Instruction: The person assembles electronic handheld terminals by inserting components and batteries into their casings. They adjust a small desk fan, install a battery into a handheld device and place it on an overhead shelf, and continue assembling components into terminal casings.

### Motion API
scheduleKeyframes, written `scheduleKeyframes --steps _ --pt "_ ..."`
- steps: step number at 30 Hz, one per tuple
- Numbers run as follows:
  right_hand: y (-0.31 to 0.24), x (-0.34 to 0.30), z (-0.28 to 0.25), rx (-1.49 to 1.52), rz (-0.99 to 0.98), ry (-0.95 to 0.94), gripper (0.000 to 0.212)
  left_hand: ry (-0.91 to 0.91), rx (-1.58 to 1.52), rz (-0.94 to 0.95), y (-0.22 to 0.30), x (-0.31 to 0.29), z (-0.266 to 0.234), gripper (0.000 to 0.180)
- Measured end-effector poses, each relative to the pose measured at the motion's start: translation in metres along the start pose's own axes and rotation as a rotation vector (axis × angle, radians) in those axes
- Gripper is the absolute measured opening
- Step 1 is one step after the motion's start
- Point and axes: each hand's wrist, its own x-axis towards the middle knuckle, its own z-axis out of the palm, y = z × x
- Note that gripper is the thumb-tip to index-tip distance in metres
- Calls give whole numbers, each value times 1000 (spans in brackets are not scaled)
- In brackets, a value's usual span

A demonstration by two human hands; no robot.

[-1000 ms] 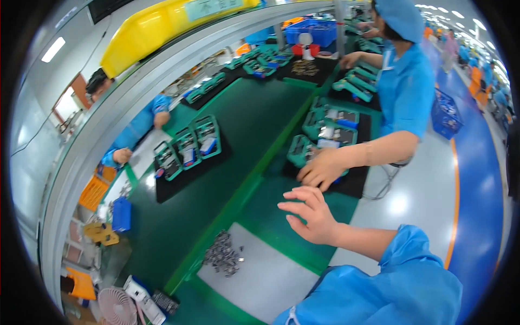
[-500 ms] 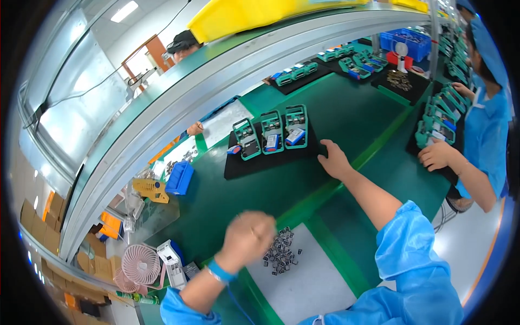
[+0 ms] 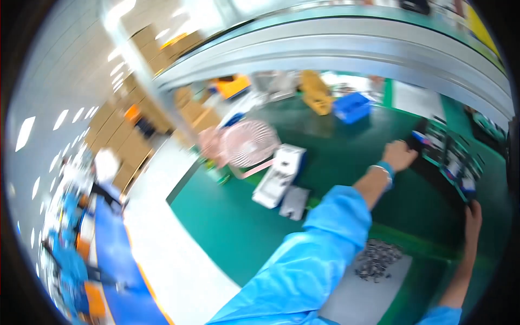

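Note:
Green device housings [image 3: 459,165] with dark inner parts and blue-and-white blocks lie in a row on a black mat [image 3: 428,176] at the right. My left hand [image 3: 400,155] is at the mat's left edge, its fingers curled and closed on that edge. Beside the mat's near right end is my right hand [image 3: 474,214], close to the nearest housing. Its fingers are blurred and partly turned away, so their grip does not show. A heap of small dark metallic pieces [image 3: 379,259] lies on a pale sheet [image 3: 355,295] below my left forearm.
A pink fan [image 3: 249,145] and a white device [image 3: 280,176] stand left of my arm. Farther back are a blue bin [image 3: 352,107] and a yellow holder [image 3: 315,92]. A metal shelf rail [image 3: 336,40] spans above the green table [image 3: 216,219]. Cardboard boxes [image 3: 116,138] stand at the left.
The view has swung left, with blur. My left hand has gone from above the small pieces to the mat's left edge. My right hand stays near the mat's other end.

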Motion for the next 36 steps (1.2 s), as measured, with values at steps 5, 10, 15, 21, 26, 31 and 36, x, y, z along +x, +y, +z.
scheduleKeyframes --steps 5,10,15,21,26,31,36 --pt "14 4 13 -100 -7 -206 43 23 -94 -86 -21 -62 -29 41" --pt "-65 -50 34 -310 63 -389 40 -26 -145 -180 -27 -150 -84 46" --pt "-58 -101 32 -253 139 -415 38 -50 -180 -255 -17 -236 -117 52" --pt "-44 -150 31 -168 -7 -349 38 -267 -230 -299 4 -303 -166 64" --pt "-220 -235 40 -59 27 -67 39 -636 -635 132 89 -331 -238 76" --pt "-222 -237 50 0 34 33 35 -683 -1213 522 150 -385 -283 63" --pt "-210 -243 54 5 -67 127 28 -911 -1337 477 189 -386 -312 105"
